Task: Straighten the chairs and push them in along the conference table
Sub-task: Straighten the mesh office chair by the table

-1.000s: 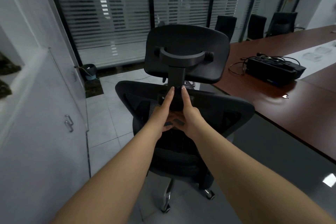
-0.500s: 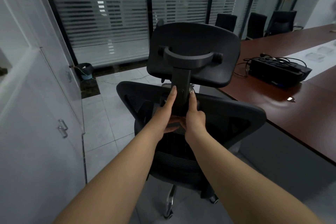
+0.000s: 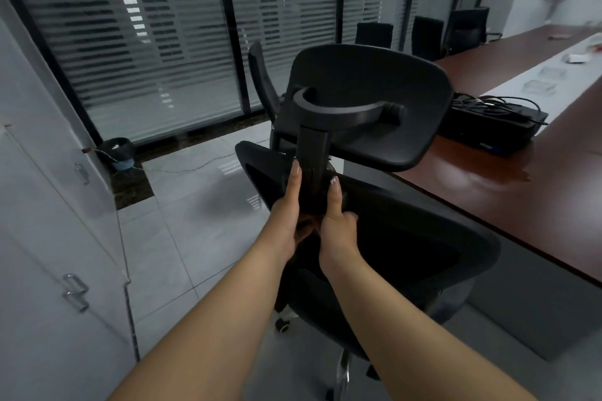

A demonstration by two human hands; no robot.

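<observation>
A black mesh office chair [image 3: 407,238] with a headrest [image 3: 368,101] stands right in front of me, its back toward me, beside the long brown conference table [image 3: 521,192]. My left hand [image 3: 286,208] and my right hand [image 3: 337,218] both grip the headrest post where it joins the top of the backrest, fingers wrapped round it from each side. Another black chair [image 3: 262,81] shows just behind the headrest. Three more black chairs [image 3: 426,37] stand along the table's far side.
A black device with tangled cables [image 3: 495,127] lies on the table near the headrest. White cabinets with metal handles [image 3: 75,293] line the left. A small bin [image 3: 119,153] sits by the glass wall with blinds. Grey tiled floor lies between cabinets and chair.
The chair has swung round and drawn closer, its backrest now angled toward the table. Both hands keep their grip on the headrest post.
</observation>
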